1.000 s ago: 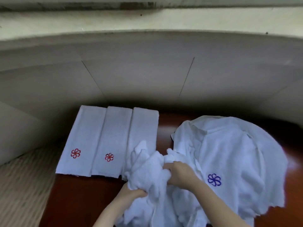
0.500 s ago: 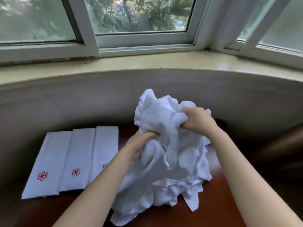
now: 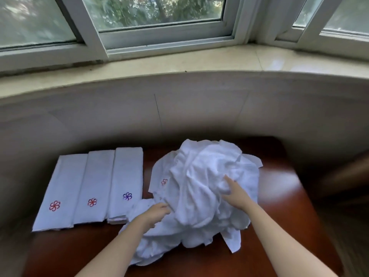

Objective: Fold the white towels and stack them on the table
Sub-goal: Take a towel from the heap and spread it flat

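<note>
A crumpled pile of white towels (image 3: pixel 201 172) lies on the dark wooden table (image 3: pixel 283 198), right of centre. One towel in the pile shows a red flower mark (image 3: pixel 164 182). My left hand (image 3: pixel 157 213) is at the pile's lower left edge, its fingers curled into a fold of cloth. My right hand (image 3: pixel 232 191) rests on top of the pile with the fingers stretched out and partly sunk into the fabric. Three folded white towels lie side by side on the left: two with red flowers (image 3: pixel 61 188) (image 3: pixel 95 184) and one with a purple flower (image 3: pixel 127 176).
A curved pale wall and stone window sill (image 3: pixel 179 62) run behind the table, with windows above. A dark wooden piece of furniture (image 3: pixel 347 176) shows at the right edge. Bare table surface shows in front of the folded towels and to the right of the pile.
The pile, held up in both hands half a second ago, now lies on the table. My right hand has let go and lies on top. The third folded towel's purple flower is uncovered.
</note>
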The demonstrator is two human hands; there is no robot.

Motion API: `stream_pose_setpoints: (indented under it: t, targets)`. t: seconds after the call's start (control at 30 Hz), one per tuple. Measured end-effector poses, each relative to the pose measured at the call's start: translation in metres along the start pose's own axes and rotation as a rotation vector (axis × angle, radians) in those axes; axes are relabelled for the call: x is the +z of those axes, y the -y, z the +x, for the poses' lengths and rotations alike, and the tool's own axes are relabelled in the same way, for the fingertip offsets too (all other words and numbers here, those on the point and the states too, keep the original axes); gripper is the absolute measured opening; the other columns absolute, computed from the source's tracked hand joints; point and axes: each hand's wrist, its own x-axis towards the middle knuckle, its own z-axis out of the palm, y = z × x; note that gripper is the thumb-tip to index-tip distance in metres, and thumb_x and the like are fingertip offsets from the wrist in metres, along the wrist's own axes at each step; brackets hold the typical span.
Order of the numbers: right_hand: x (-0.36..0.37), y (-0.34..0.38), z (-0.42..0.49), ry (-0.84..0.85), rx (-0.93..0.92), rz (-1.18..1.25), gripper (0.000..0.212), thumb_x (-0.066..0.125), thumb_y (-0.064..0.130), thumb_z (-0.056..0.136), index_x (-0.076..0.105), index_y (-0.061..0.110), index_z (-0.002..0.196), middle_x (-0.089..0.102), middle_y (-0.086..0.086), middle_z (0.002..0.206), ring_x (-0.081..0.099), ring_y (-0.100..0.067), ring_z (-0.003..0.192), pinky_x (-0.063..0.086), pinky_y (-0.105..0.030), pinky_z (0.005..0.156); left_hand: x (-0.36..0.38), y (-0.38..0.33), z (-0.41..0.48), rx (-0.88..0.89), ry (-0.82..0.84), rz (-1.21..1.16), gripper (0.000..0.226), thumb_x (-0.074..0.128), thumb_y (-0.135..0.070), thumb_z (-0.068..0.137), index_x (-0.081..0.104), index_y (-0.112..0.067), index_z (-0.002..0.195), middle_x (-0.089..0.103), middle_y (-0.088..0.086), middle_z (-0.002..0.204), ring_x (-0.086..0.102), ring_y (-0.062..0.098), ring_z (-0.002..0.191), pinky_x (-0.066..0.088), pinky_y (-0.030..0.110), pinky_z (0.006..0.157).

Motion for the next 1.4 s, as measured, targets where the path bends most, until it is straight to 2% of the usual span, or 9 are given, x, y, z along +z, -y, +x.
stream_pose_setpoints:
  t: [0.07, 0.13, 0.23, 0.3, 0.6, 0.8, 1.0, 1.17, 1.4]
  targets:
    - [-0.002, 0.007, 0.002, -0.067, -0.015, 0.044, 0.083, 0.06, 0.027, 0.087, 0.009, 0.027, 0.152, 0.012, -0.006, 0.158, 0.03, -0.028, 0.139, 0.036, -0.034, 0.105, -0.014, 0.02, -0.001, -0.038, -0.109, -0.048, 0.012, 0.044, -0.019, 0.095, 0.044, -0.025, 0.086, 0.041, 0.002, 0.09, 0.04, 0.017, 0.079, 0.027, 0.026, 0.059]
    - [-0.004, 0.021, 0.001, -0.209, -0.004, -0.017, 0.078, 0.059, 0.031, 0.087, 0.014, 0.03, 0.15, 0.017, -0.01, 0.155, 0.036, -0.034, 0.133, 0.038, -0.042, 0.105, -0.029, 0.037, -0.001, -0.056, -0.188, -0.04, 0.018, 0.043, -0.013, 0.096, 0.04, -0.023, 0.082, 0.038, 0.002, 0.083, 0.036, 0.015, 0.07, 0.028, 0.026, 0.059]
    - [0.006, 0.05, -0.009, -0.451, -0.046, -0.155, 0.067, 0.055, 0.018, 0.087, 0.024, 0.022, 0.147, 0.026, -0.018, 0.149, 0.039, -0.037, 0.126, 0.039, -0.043, 0.098, -0.045, 0.06, -0.003, -0.085, -0.207, -0.055, 0.009, 0.045, -0.015, 0.097, 0.048, -0.019, 0.105, 0.047, 0.011, 0.111, 0.049, 0.02, 0.09, 0.036, 0.029, 0.083]
    - [0.021, 0.068, -0.015, -0.472, -0.132, -0.262, 0.062, 0.053, 0.017, 0.089, 0.028, 0.02, 0.145, 0.026, -0.018, 0.149, 0.036, -0.035, 0.129, 0.036, -0.04, 0.103, -0.054, 0.076, 0.0, -0.092, -0.239, -0.057, 0.03, 0.049, -0.014, 0.095, 0.049, -0.008, 0.125, 0.046, 0.02, 0.134, 0.05, 0.03, 0.116, 0.038, 0.037, 0.098]
    - [0.169, 0.093, -0.012, -0.045, -0.514, -0.685, 0.065, 0.056, 0.013, 0.085, 0.032, 0.013, 0.146, 0.015, -0.025, 0.154, 0.011, -0.042, 0.143, 0.014, -0.046, 0.116, -0.068, 0.131, 0.048, -0.118, -0.287, -0.143, 0.098, 0.073, -0.015, 0.079, 0.008, -0.028, 0.152, 0.022, 0.015, 0.151, 0.035, 0.032, 0.133, 0.041, 0.039, 0.097]
    - [0.271, 0.077, 0.021, 0.304, -0.437, -0.883, 0.099, 0.06, 0.032, 0.089, -0.017, 0.022, 0.149, -0.024, -0.019, 0.153, -0.023, -0.037, 0.142, -0.014, -0.045, 0.114, -0.051, 0.188, 0.127, -0.289, -0.245, -0.558, 0.12, 0.085, -0.055, 0.057, 0.012, -0.037, 0.151, 0.017, 0.006, 0.157, 0.023, 0.035, 0.141, 0.029, 0.06, 0.107]
    - [0.305, 0.051, 0.046, 0.23, -0.36, -0.887, 0.1, 0.054, 0.02, 0.09, -0.036, 0.029, 0.133, -0.021, -0.019, 0.155, -0.018, -0.034, 0.144, -0.027, -0.041, 0.103, 0.003, 0.198, 0.182, -0.279, 0.006, -0.855, 0.087, 0.083, -0.05, 0.059, 0.046, -0.031, 0.135, 0.06, 0.005, 0.125, 0.056, 0.028, 0.115, 0.046, 0.051, 0.098]
    - [0.295, 0.039, 0.043, 0.286, -0.367, -0.926, 0.094, 0.05, 0.016, 0.092, -0.028, 0.026, 0.144, -0.019, -0.018, 0.156, -0.017, -0.034, 0.144, -0.023, -0.04, 0.108, 0.038, 0.2, 0.178, -0.335, 0.114, -0.94, 0.035, 0.065, -0.036, 0.088, 0.065, -0.013, 0.114, 0.071, 0.01, 0.099, 0.065, 0.027, 0.097, 0.051, 0.044, 0.092]
    - [0.248, 0.042, 0.045, 0.122, -0.248, -0.839, 0.084, 0.048, 0.033, 0.097, -0.019, 0.036, 0.147, -0.022, -0.007, 0.157, -0.019, -0.025, 0.145, -0.011, -0.039, 0.115, 0.004, 0.148, 0.19, -0.125, 0.023, -0.825, 0.019, 0.064, -0.013, 0.084, 0.069, -0.007, 0.101, 0.073, 0.014, 0.091, 0.068, 0.028, 0.088, 0.055, 0.037, 0.083]
